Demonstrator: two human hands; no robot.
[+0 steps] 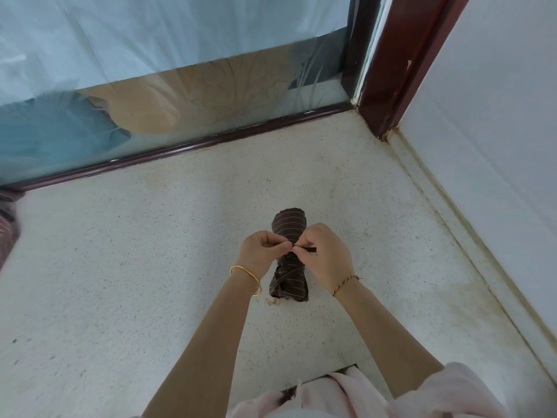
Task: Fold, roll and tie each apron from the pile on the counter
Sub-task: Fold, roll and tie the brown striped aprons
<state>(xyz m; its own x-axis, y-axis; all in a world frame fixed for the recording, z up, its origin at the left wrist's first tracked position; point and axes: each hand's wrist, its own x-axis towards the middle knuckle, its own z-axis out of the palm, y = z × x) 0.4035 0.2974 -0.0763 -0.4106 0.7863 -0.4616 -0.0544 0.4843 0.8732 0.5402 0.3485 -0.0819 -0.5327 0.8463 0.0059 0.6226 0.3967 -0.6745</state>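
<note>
Rolled striped apron (288,226) on counter (150,267), left hand (265,248) and right hand (327,256) each pinching its strap (311,250), strap end pointing to 3 o'clock

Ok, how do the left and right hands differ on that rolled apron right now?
The left hand wears a gold bangle; the right hand wears a thin twisted cord. The strap shows a loose end jutting over the right hand; at the left hand only a short bit shows. Both pinch that strap over the middle of the rolled apron, fingertips nearly meeting.
</note>
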